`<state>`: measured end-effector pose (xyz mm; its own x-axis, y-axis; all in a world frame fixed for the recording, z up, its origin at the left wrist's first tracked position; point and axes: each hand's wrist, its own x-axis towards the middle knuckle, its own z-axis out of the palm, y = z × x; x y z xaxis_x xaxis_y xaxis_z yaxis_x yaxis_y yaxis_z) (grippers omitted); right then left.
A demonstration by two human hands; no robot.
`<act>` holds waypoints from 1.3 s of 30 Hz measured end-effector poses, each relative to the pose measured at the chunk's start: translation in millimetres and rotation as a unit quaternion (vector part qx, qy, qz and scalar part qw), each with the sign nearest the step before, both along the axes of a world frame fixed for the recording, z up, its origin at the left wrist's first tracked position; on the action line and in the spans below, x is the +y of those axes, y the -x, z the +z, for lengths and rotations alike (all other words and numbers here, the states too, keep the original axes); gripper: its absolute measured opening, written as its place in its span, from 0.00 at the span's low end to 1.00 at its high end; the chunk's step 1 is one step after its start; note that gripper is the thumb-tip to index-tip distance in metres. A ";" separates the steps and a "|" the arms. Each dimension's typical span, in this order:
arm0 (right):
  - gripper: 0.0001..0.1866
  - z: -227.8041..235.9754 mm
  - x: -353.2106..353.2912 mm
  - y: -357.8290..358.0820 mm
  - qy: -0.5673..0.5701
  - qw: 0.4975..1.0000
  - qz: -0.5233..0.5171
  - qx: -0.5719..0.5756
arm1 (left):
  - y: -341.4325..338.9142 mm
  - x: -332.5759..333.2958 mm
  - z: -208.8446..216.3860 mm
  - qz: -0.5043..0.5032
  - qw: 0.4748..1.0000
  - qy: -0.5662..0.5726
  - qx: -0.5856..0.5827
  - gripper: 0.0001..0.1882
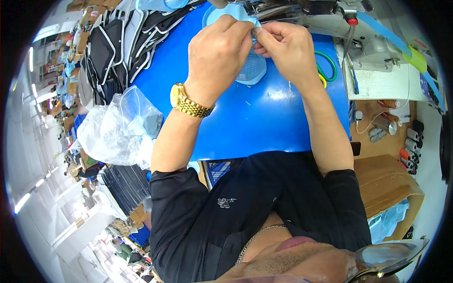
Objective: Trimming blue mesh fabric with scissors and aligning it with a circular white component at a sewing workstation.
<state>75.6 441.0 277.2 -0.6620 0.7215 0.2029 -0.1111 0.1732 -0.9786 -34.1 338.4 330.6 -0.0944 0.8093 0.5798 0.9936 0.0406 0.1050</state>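
My 2 hands pinch a light-blue mesh piece (252, 70) at the far edge of the blue work surface (264, 125).
My left hand (221, 49), with a gold watch (188, 101) on its wrist, grips the piece's edge between bent fingers; my right hand (289, 49) grasps it just beside, thumb against forefinger, the 2 sets of fingertips nearly meeting. The piece lies below and between them, near the metal machine (377, 42), its mesh part resting toward me. Scissors (327, 67) with green and yellow handles lie right of my right wrist. On my left are a clear plastic bag (111, 134) and a stack of black pieces with pale edging (118, 45).
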 end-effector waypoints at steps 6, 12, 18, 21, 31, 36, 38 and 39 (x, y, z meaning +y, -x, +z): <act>0.13 0.6 -0.3 1.3 0.028 0.999 0.014 0.009 | -3.4 2.5 2.0 0.020 1.000 0.014 -0.019 0.05; 0.14 -0.9 0.5 3.0 0.033 0.999 0.010 0.022 | -7.1 6.5 6.1 0.030 0.998 0.029 -0.038 0.06; 0.14 12.8 7.5 -3.9 -0.028 0.997 0.008 -0.069 | -10.4 6.5 5.4 0.048 0.994 0.037 -0.095 0.07; 0.13 19.4 6.8 -5.8 -0.054 0.993 0.018 -0.104 | -9.0 8.0 7.0 0.049 0.994 0.037 -0.095 0.08; 0.14 22.1 7.1 -0.5 -0.070 0.992 -0.015 -0.107 | -6.8 -12.1 9.4 0.034 0.996 0.028 -0.073 0.10; 0.14 23.0 11.4 -0.7 -0.135 0.980 -0.048 -0.137 | -0.4 -20.3 -2.7 -0.007 0.997 0.013 0.077 0.08; 0.14 25.4 13.8 -1.8 -0.220 0.956 -0.073 -0.177 | -0.5 -19.1 -4.7 -0.031 0.996 -0.001 0.082 0.06; 0.14 26.9 14.3 -2.0 -0.217 0.950 -0.055 -0.217 | -0.6 -18.3 -4.6 -0.041 0.995 0.010 0.089 0.06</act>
